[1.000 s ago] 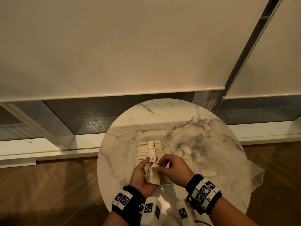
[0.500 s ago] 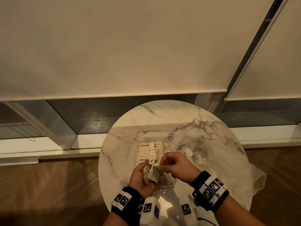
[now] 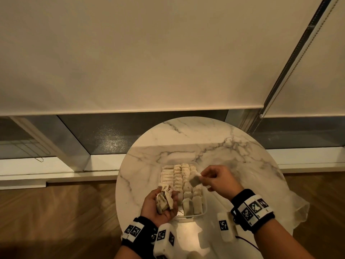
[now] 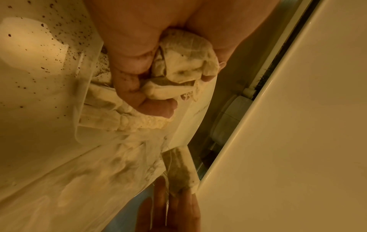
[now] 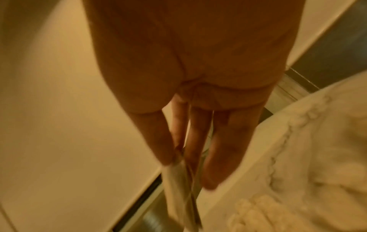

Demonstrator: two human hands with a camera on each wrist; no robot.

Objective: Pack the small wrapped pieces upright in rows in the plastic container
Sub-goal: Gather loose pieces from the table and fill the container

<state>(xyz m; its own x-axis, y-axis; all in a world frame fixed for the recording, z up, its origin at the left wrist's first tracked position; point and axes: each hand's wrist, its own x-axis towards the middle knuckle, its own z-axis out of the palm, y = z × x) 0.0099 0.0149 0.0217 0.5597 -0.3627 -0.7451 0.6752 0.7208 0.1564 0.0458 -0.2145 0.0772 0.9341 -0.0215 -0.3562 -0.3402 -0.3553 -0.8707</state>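
A small bunch of wrapped pieces is cupped in the left hand, the fingers curled round them, at the near left corner of the plastic container; in the left wrist view the bunch is seen crumpled together, with loose thread ends showing; should the curl of the fingers be slackened, a piece could be dropped onto the worktop or onto the rows already standing, and some of those could be knocked over.

The container is set on the round marble worktop and is largely filled; four rows of upright pieces are packed close, so little free room is judged to be left, seemingly along the right side; a piece pushed into too tight a gap could be crushed, or its neighbours tipped out of line.

To the right, a single piece is pinched by its upper edge between thumb and fingers of the right hand and is held over the right-hand rows, not yet set down; in the right wrist view the piece is seen hanging limp below the fingertips; being soft, it could fold or land flat rather than upright if released too high; the thin wrapping could also be torn by a hard pinch, and dark specks are already scattered on the worktop in the left wrist view.

A clear plastic sheet hangs off the right edge of the worktop; it could be dragged by a sleeve or wrist.
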